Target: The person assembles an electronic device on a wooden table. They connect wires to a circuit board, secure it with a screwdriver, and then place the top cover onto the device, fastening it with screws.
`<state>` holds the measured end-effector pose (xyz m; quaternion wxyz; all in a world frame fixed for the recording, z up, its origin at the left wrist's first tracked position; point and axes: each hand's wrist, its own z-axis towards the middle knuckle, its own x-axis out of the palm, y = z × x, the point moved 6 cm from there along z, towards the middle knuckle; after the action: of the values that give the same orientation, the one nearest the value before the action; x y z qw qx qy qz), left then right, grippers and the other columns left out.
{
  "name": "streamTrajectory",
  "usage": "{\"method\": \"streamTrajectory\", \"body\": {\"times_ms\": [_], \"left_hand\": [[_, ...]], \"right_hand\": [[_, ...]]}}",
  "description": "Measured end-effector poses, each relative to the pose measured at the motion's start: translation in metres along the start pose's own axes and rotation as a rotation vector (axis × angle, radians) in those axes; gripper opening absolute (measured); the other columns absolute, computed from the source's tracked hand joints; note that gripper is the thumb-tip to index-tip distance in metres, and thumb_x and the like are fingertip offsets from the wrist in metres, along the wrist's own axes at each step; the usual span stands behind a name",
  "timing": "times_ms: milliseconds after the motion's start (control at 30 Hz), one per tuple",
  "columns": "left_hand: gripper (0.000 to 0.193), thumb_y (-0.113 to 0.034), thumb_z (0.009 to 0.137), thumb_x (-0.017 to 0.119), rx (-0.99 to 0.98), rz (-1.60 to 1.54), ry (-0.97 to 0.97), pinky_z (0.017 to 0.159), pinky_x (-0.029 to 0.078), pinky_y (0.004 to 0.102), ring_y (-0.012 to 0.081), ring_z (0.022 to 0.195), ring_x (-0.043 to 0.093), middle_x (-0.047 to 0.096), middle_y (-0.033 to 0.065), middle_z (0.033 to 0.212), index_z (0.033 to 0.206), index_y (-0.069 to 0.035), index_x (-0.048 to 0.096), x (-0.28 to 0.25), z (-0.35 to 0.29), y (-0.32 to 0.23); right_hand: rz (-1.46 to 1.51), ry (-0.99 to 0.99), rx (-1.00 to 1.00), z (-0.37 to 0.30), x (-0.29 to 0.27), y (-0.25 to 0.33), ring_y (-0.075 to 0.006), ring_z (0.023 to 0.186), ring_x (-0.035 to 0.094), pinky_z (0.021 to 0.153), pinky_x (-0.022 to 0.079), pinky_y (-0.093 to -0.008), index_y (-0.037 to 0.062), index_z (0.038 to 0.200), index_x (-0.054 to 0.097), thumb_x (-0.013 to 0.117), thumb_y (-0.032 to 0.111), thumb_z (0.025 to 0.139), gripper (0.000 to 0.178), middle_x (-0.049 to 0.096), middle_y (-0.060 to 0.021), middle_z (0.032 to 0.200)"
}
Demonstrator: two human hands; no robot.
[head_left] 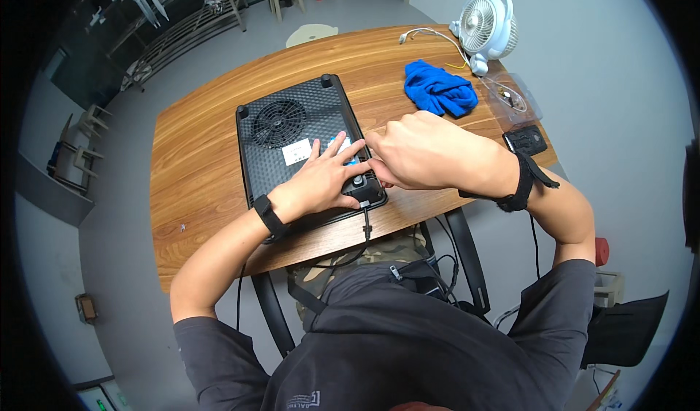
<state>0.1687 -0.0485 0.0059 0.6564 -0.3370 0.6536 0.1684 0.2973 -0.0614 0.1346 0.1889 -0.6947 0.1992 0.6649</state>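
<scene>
A black appliance (321, 112), which looks like an induction cooker turned underside up, lies on the wooden table in front of me. Its underside shows a round fan grille (278, 123), small feet at the far corners and a white label (297, 152). My left hand (324, 174) rests on it near the right side, fingers spread. At its right edge my right hand (412, 150) is closed with the fingertips pressed together; what they pinch, if anything, is hidden. A black power cord (367, 221) runs off the near right corner toward my lap.
A crumpled blue cloth (440, 88) lies beyond my right hand. At the table's far right stand a white fan (483, 28) with its cable, a clear plastic bag (516, 99) and a flat black device (526, 140). The table's near edge (408, 220) borders my lap.
</scene>
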Motion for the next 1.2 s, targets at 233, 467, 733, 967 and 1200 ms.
{"method": "streamTrajectory", "body": {"times_ms": [233,467,733,967,1200], "left_hand": [[0.087,-0.052,0.078,0.083,-0.020,0.023,0.038,0.115,0.025,0.0764,0.0477,0.154,0.020,0.028,0.0147,0.166,0.154,-0.027,0.047,0.000,-0.001,0.000],[0.088,-0.052,0.078,0.083,-0.008,0.006,0.022,0.116,0.024,0.0759,0.0466,0.155,0.019,0.027,0.0144,0.167,0.154,-0.027,0.047,0.000,0.002,0.000],[0.086,-0.050,0.078,0.083,-0.015,-0.005,0.000,0.116,0.024,0.0763,0.0466,0.154,0.020,0.027,0.0134,0.167,0.153,-0.027,0.048,-0.002,-0.001,-0.001],[0.086,-0.051,0.078,0.083,-0.011,0.005,0.002,0.115,0.025,0.0768,0.0470,0.154,0.021,0.029,0.0146,0.166,0.152,-0.026,0.049,0.000,0.001,-0.001],[0.087,-0.052,0.078,0.083,-0.012,-0.001,0.009,0.115,0.025,0.0769,0.0476,0.154,0.020,0.030,0.0142,0.166,0.153,-0.026,0.048,0.002,0.000,0.001]], "right_hand": [[0.055,-0.017,-0.200,-0.016,-0.024,0.010,-0.0370,0.076,0.069,0.065,0.055,-0.0443,-0.0003,0.109,0.059,0.070,0.017,0.090,0.028,0.060,-0.0168,0.097],[-0.040,0.200,0.015,-0.006,0.005,0.002,-0.0359,0.072,0.069,0.060,0.054,-0.0432,0.0008,0.105,0.060,0.067,0.036,0.096,0.037,0.063,-0.0199,0.095],[-0.021,-0.009,-0.112,-0.015,-0.019,0.007,-0.0358,0.075,0.070,0.063,0.056,-0.0418,0.0013,0.117,0.058,0.066,0.020,0.095,0.030,0.063,-0.0190,0.097],[-0.002,-0.011,-0.066,-0.009,-0.002,0.002,-0.0358,0.070,0.070,0.061,0.056,-0.0421,-0.0020,0.107,0.060,0.069,0.024,0.093,0.031,0.066,-0.0190,0.082],[-0.017,-0.015,-0.076,-0.010,-0.014,0.011,-0.0362,0.074,0.070,0.063,0.057,-0.0430,-0.0018,0.112,0.058,0.069,0.021,0.091,0.033,0.066,-0.0203,0.090]]}}
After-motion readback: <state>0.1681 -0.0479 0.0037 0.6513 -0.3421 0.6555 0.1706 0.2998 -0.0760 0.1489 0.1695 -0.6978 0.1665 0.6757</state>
